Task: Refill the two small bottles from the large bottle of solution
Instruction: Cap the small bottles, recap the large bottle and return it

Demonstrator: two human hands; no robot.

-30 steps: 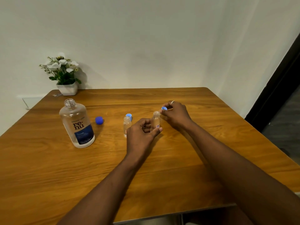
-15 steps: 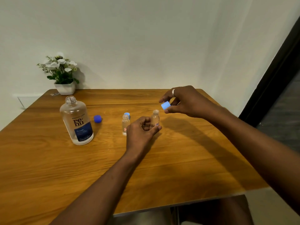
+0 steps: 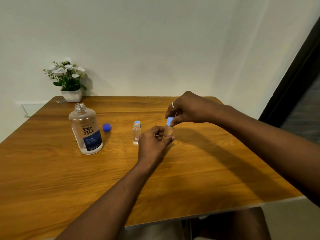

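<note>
1. Two small clear bottles are counted: one small bottle (image 3: 168,132) gripped in the left hand (image 3: 153,144), and one open small bottle (image 3: 136,134) just left of that hand.
2. One large solution bottle (image 3: 86,129) is seen, farther left.
3. Three blue caps are counted: one light blue cap (image 3: 169,121) pinched in the right hand (image 3: 188,108), one light blue cap behind the open small bottle (image 3: 137,122), one dark blue cap (image 3: 106,127).
4. One potted white flower plant (image 3: 68,80) is counted.
</note>
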